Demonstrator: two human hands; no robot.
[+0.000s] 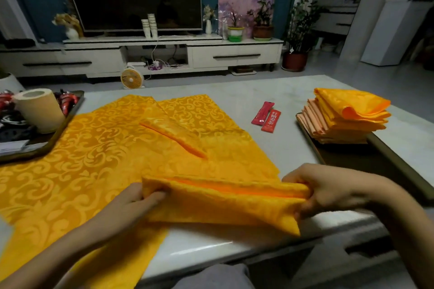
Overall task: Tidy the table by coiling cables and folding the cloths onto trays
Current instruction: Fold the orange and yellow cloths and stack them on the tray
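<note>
A folded yellow patterned cloth [220, 204] is stretched between my hands just above the table's front edge. My left hand [133, 206] pinches its left end and my right hand [328, 187] grips its right end. Under and behind it several more yellow cloths [94, 148] lie spread flat over the left half of the marble table [270, 155]. On the right a dark tray [366, 159] carries a stack of folded yellow cloths [345, 115].
A second dark tray [58, 131] at the left holds a paper roll [40, 110], red wrappers and dark items. Two red sachets [267, 117] lie mid-table. Behind stand a TV cabinet [164, 54], a small fan [132, 78] and potted plants.
</note>
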